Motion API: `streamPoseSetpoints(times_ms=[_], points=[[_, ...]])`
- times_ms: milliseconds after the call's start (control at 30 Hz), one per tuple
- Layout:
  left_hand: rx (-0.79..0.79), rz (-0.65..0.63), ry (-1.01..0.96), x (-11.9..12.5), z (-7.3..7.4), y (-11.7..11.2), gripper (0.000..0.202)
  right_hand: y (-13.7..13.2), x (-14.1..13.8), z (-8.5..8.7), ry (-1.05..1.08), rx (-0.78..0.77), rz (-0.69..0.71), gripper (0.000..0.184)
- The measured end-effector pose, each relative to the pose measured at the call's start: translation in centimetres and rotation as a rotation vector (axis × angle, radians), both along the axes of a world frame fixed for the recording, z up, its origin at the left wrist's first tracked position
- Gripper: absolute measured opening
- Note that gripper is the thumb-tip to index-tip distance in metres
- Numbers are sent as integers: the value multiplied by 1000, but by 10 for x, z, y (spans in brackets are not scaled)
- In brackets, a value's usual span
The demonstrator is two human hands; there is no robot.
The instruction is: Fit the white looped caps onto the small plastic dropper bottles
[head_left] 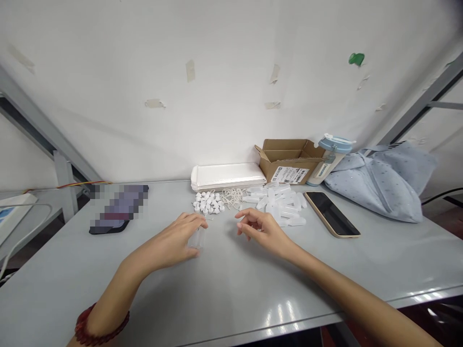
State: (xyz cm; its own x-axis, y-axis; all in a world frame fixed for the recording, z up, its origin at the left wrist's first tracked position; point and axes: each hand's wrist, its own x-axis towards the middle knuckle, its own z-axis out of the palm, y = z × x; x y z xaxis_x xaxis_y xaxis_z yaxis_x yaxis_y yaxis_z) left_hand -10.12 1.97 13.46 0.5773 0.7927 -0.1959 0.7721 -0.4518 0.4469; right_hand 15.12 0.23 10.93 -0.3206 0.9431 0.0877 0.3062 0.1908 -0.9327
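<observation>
My left hand (pixel 177 241) arches over a small clear plastic piece (pixel 197 237) on the grey table, thumb and fingers spread around it; a firm hold does not show. To the right, my right hand (pixel 262 230) hovers with loosely curled fingers, thumb and index apart and nothing visible between them. Just beyond the hands lie a cluster of small white caps (pixel 209 202), a tangle of off-white string (pixel 233 197) and a heap of translucent plastic tubes (pixel 284 202). The right hand is nearest the tubes.
Behind the parts sit a flat white box (pixel 227 174) and an open cardboard box (pixel 289 161). A blue-lidded bottle (pixel 331 159), a light blue cloth bag (pixel 376 183) and a phone (pixel 333 214) are on the right. A pixelated dark item (pixel 119 209) lies left.
</observation>
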Motion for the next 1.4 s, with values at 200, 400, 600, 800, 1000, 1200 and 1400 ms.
streamPoseSetpoints(times_ms=[200,400,600,800,1000,1200,1400], points=[[-15,3,15,-2,-3,1,51,0,0,0,1,-5,3,18],[-24,11,40,-1,-1,1,58,1,0,1,0,6,7,17],[-21,16,45,-1,1,0,56,0,0,2,-7,6,7,18],[-44,22,52,1,3,0,57,0,0,2,-8,9,1,18],[-7,17,-3,1,2,0,53,2,2,0,-13,34,-15,19],[36,8,-60,0,5,-1,49,10,11,3,-97,214,-149,18],[78,87,-132,12,9,2,36,26,29,1,-308,447,-263,18]])
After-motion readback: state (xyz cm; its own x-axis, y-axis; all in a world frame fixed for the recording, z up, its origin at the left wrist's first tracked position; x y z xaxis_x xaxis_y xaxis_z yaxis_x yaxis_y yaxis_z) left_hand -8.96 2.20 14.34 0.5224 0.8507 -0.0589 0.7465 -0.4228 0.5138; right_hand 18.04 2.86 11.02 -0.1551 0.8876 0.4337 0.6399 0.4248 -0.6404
